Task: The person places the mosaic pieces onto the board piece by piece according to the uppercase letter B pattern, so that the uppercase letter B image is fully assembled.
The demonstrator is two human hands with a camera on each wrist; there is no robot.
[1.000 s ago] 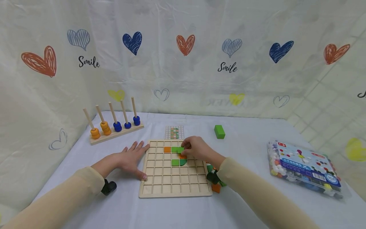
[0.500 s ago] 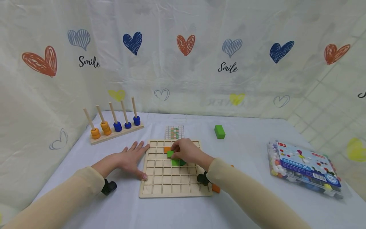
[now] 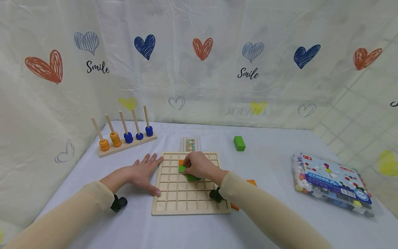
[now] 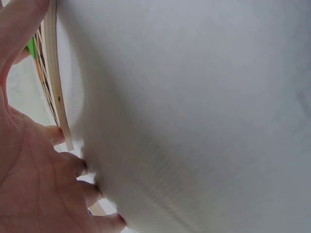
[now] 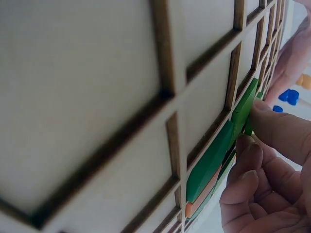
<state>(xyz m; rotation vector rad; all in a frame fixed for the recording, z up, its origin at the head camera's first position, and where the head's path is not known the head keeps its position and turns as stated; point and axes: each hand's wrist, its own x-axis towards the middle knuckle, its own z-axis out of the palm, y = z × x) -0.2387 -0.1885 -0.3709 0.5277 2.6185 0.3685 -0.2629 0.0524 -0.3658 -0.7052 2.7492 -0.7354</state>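
A wooden grid board (image 3: 174,205) lies on the white cloth. My left hand (image 3: 140,176) is spread at its left side, thumb on the edge and fingertips on the cloth by the upper corner. Over the board, my right hand (image 3: 200,166) pinches a green square tile (image 3: 181,169) at the cell just below an orange tile (image 3: 181,162). Another green tile (image 3: 191,177) sits in a lower cell. In the right wrist view, a dark green tile (image 5: 206,165) and an orange edge (image 5: 189,209) show beside the fingers. The hand hides several upper cells from the head camera.
Behind the board lies a printed pattern card (image 3: 190,143). A bead rack (image 3: 127,146) stands back left, and a green block (image 3: 239,143) back right. Loose orange tiles (image 3: 252,182) lie partly under the right forearm. A clear plastic case (image 3: 332,183) sits far right.
My right hand has moved left and slightly nearer across the board, bringing the green tile from the upper row to the cell below the orange one. The left hand has stayed put.
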